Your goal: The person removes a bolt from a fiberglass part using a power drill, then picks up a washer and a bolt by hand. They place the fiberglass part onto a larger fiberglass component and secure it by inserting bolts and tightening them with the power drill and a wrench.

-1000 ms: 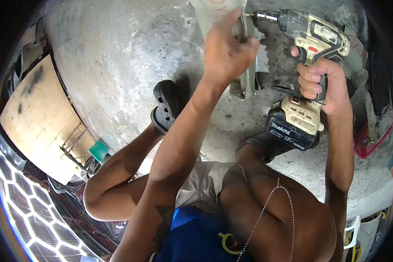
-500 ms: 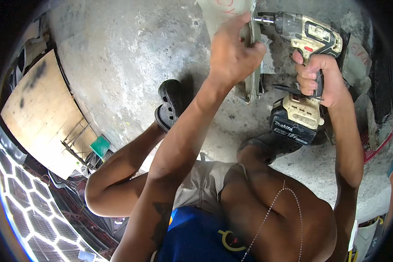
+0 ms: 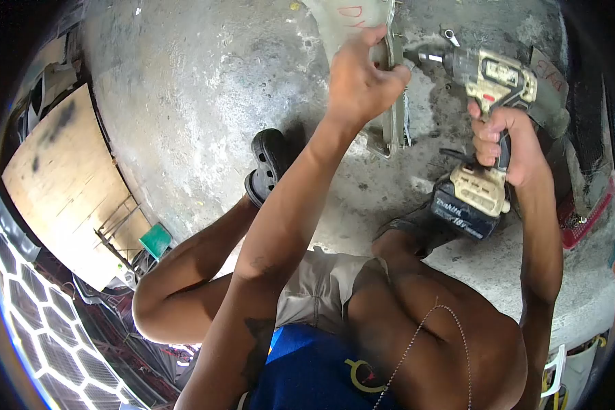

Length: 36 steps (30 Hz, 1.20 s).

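My right hand [image 3: 506,140] is wrapped round the handle of a cream and black cordless driver [image 3: 492,82] with a Makita 18V battery at its base. The driver's bit points left, a short gap away from a grey-green metal part [image 3: 393,109] with red writing on its upper face. My left hand [image 3: 365,78] grips the edge of this part, thumb and fingers on either side of the rim. Just above the driver's nose, a ring-ended wrench [image 3: 451,37] lies on the floor.
Another grey-green piece with red marks [image 3: 550,75] lies at the right, above a red basket [image 3: 588,219]. A wooden board [image 3: 68,184] and a green object [image 3: 156,240] are at the left. My feet in black clogs [image 3: 270,157] rest on the concrete floor.
The driver in my right hand has moved right and slightly down, away from the metal part. The ring-ended wrench now shows. My left hand still grips the part.
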Available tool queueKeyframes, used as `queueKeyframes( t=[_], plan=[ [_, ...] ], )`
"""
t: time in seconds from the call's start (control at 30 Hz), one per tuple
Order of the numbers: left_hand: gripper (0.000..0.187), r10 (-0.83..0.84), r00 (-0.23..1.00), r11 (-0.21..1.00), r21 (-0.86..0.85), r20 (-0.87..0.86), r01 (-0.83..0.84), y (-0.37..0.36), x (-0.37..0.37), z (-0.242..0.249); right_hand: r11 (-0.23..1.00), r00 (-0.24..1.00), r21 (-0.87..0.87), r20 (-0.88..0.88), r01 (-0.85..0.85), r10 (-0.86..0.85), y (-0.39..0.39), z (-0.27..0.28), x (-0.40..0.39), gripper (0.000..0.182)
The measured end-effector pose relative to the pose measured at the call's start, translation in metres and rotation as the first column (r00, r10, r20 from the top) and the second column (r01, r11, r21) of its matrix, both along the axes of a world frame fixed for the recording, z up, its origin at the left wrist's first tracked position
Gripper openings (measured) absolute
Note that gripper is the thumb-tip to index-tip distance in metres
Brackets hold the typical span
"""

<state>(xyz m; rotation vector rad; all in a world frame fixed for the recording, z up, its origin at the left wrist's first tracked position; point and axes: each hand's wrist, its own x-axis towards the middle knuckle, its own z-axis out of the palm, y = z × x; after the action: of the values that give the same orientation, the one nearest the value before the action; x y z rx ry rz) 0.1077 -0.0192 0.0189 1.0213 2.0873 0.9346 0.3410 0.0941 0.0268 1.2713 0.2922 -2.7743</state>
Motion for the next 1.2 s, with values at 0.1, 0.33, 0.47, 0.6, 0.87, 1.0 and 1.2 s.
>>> queueKeyframes(
  t=[0.1, 0.33, 0.47, 0.6, 0.87, 1.0, 1.2],
  plan=[
    [0.059, -0.005, 1.0, 1.0, 0.027, -0.024, 0.006, 0.002, -0.002, -0.003, 1.0, 0.998, -0.013, 0.055, 0.016, -0.015, -0.016, 0.012, 0.009, 0.04],
    [0.059, -0.109, 0.992, 0.986, 0.118, -0.06, 0.115, -0.013, -0.006, 0.003, 0.989, 0.975, -0.064, -0.17, 0.133, -0.142, -0.032, 0.016, 0.009, 0.043],
    [0.058, -0.031, 0.999, 0.978, 0.205, -0.028, 0.036, -0.019, 0.003, -0.011, 0.985, 0.952, -0.093, -0.257, 0.143, -0.163, -0.029, 0.005, -0.007, 0.038],
    [0.058, -0.018, 0.999, 0.992, 0.124, 0.033, 0.014, -0.016, 0.008, 0.001, 0.988, 0.97, -0.062, -0.189, 0.145, -0.154, -0.03, -0.004, -0.016, 0.04],
    [0.058, 0.047, 0.99, 0.998, 0.054, -0.132, -0.04, -0.014, 0.012, -0.015, 0.991, 0.97, -0.092, -0.214, 0.099, -0.117, -0.027, -0.005, -0.019, 0.041],
    [0.058, 0.101, 0.991, 0.994, 0.039, -0.083, -0.098, -0.015, 0.011, -0.015, 0.988, 0.951, -0.132, -0.288, 0.081, -0.117, -0.029, -0.018, -0.02, 0.036],
    [0.058, 0.036, 0.992, 0.999, 0.022, -0.123, -0.033, -0.016, 0.01, -0.012, 0.972, 0.952, -0.219, -0.273, 0.08, -0.14, -0.026, -0.023, -0.023, 0.034]
  ],
)
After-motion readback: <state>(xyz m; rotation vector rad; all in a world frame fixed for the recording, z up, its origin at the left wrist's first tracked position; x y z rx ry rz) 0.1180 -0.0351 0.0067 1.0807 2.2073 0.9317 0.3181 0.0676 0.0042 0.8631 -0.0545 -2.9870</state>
